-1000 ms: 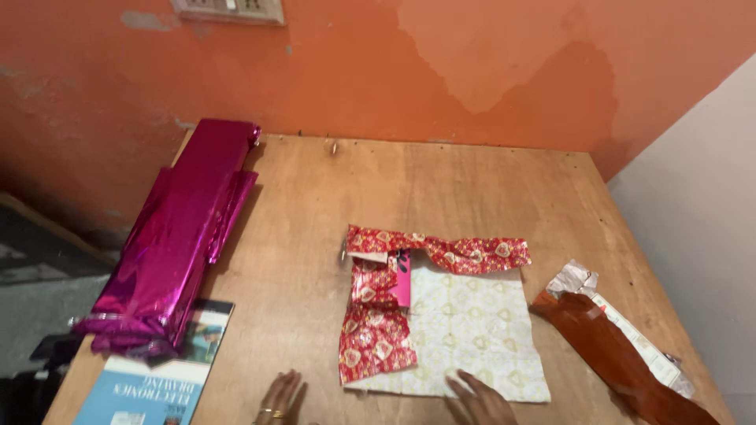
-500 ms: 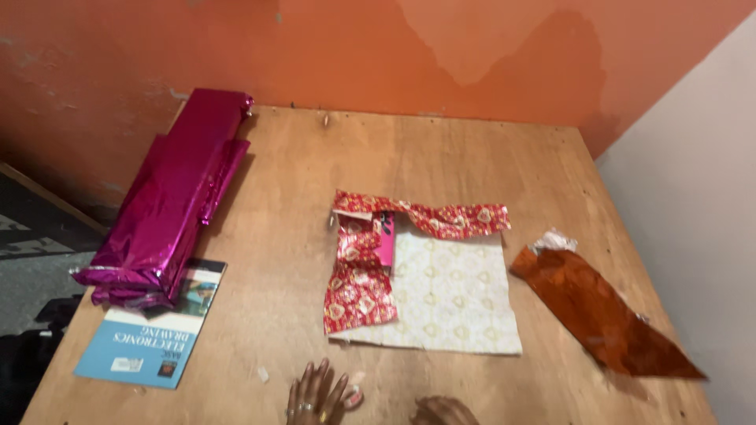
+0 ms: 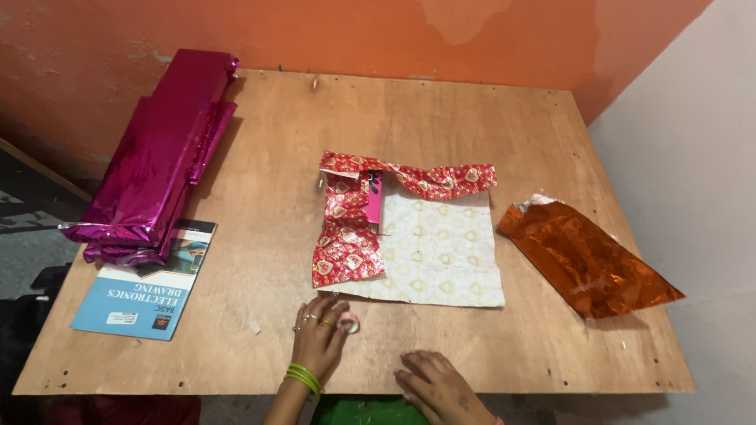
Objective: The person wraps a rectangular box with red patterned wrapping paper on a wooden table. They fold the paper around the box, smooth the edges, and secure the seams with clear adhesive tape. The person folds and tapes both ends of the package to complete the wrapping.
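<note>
Pinching a small roll of tape (image 3: 350, 323) with my left hand (image 3: 321, 337), fingers closed round it, low on the table (image 3: 260, 142) near the front edge. The roll sits just below the bottom left corner of the wrapping sheet (image 3: 429, 248). My right hand (image 3: 441, 387) lies flat and open on the wood beside it, holding nothing.

Tape roll: judged light and rigid, easy to hold by its rim between thumb and fingertips; the loose end is too small to make out.

Wrapping sheet: lies pale side up, its red heart-patterned face folded over along the top and left edges. Judged thin, limp and easily creased or torn; best taken at a folded edge or corner, where it is doubled. A narrow pink object (image 3: 374, 201) rests on the sheet at the inner corner of the folds; what it is I cannot tell.

Further out: a crumpled orange foil piece (image 3: 587, 260) to the right, apart from the sheet. To the left, a long bundle of magenta foil (image 3: 157, 157) lies partly over a blue book (image 3: 146, 291) at the table's left edge.
</note>
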